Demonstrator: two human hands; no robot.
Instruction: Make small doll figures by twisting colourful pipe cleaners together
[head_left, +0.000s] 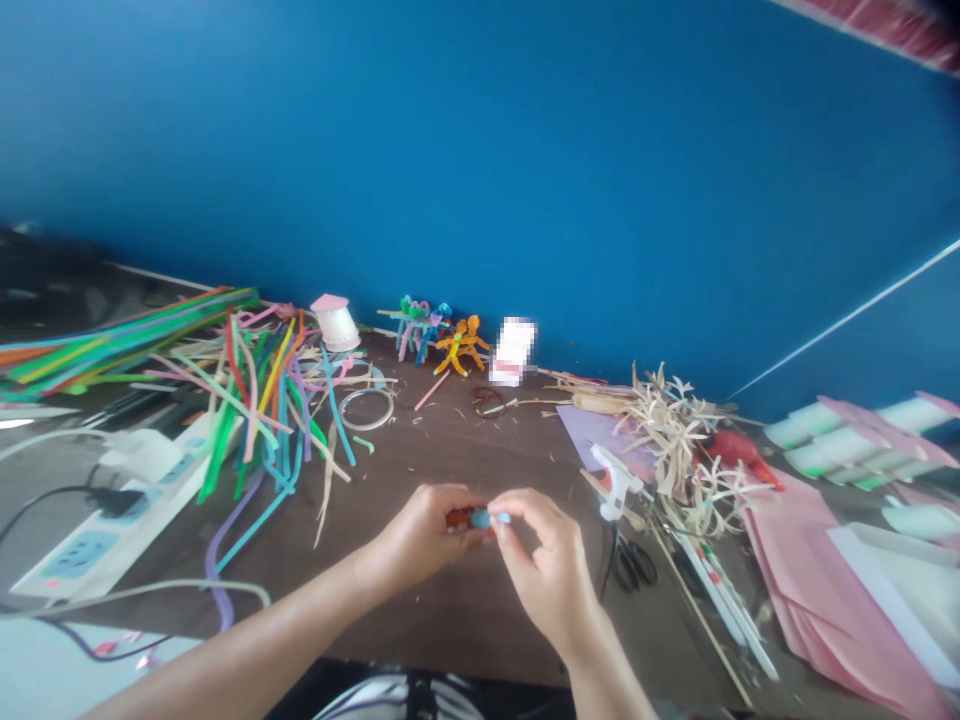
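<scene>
Over the near middle of the dark table, my left hand (439,525) is closed round a small light-blue and orange-red piece (478,518), mostly covered by the fingers; its kind is too small to make out. Thumb and index finger of my right hand (544,560) pinch its pale blue end, so the two hands almost touch. Beyond them stand small pipe-cleaner figures, an orange one (459,345) and several blue, green and pink ones (420,325). A white glue gun (616,482) and black-handled scissors (636,566) lie right of my right hand.
Loose pipe cleaners (281,400) spread over the left, beside a white power strip (112,540) with plugged-in cables. A white cup with a pink top (337,322) stands behind. Dried straw-like flowers (675,430), pink paper sheets (817,580) and white rolls (847,440) occupy the right. A blue wall (480,160) rises behind.
</scene>
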